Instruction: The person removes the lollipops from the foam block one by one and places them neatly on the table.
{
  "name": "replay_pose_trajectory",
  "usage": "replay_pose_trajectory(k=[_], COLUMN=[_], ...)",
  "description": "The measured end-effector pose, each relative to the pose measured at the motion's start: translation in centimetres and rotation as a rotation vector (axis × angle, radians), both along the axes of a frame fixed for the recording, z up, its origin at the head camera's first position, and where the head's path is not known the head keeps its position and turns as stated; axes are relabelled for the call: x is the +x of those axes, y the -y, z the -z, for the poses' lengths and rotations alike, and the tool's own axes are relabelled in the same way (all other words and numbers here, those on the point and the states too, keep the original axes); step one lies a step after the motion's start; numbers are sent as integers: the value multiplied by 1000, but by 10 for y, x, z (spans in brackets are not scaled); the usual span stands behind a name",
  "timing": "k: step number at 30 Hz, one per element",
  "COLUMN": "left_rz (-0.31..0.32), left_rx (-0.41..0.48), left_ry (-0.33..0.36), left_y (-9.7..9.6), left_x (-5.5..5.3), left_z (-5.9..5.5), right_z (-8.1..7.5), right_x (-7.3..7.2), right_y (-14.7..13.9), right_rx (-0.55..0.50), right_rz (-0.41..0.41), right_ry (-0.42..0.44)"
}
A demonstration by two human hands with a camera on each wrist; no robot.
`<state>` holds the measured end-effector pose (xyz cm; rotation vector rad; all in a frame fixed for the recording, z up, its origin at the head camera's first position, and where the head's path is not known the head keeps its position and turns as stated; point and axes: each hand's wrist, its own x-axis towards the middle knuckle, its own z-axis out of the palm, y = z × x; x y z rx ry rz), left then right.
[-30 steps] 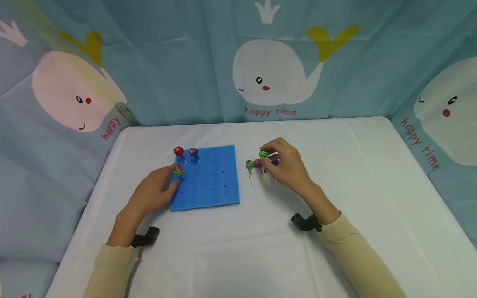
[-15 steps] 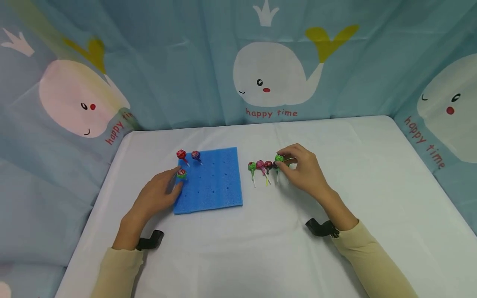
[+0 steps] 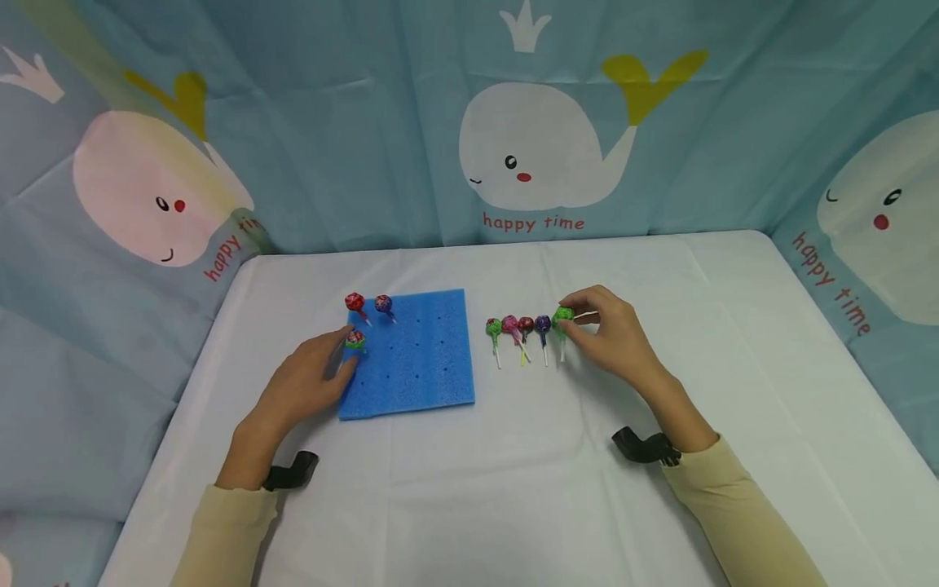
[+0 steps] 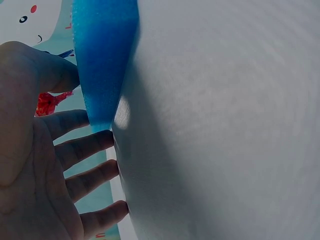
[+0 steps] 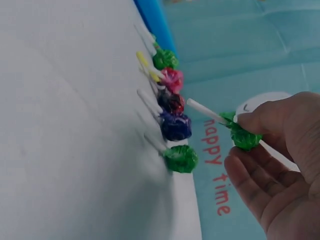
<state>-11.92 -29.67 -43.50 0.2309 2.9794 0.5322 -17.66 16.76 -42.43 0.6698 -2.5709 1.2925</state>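
My right hand [image 3: 616, 334] pinches a round, green-wrapped lollipop with a white stick [image 5: 245, 136], holding it apart from the row lying beside my fingers on the white cloth-covered table [image 3: 469, 489]. My left hand [image 3: 304, 377] grasps nothing; its fingers lie extended, thumb and forefinger at the left edge of the square blue foam board [image 3: 402, 359]. By my count three are in the board: a red-and-green-wrapped lollipop [image 3: 355, 340] just at my left fingertips, and, beyond that forefinger, a red-wrapped lollipop [image 3: 354, 302] and a blue-purple-wrapped lollipop [image 3: 383, 303]. Bare holes remain to the right of my left hand. Besides the one I hold, five lie loose: a second green lollipop [image 5: 182, 159] just under my right fingers, then, leftward from them, a dark purple one [image 3: 542, 324], a dark red one [image 3: 526, 324], a pink one [image 3: 509, 324] and a third green lollipop [image 3: 494, 326]. I judge the filling well under half done.
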Motion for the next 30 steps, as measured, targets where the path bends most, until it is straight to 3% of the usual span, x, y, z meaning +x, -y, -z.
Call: replay_pose_trajectory(k=[9, 30], left_rz=[-1, -2], left_rx=[0, 15], left_ry=[11, 16], left_y=[-2, -2], left_x=[1, 2], left_z=[-1, -2], right_z=[5, 16], right_x=[-3, -14], right_y=[-9, -25], right_rx=[67, 161], right_rz=[18, 108], right_ry=[55, 48])
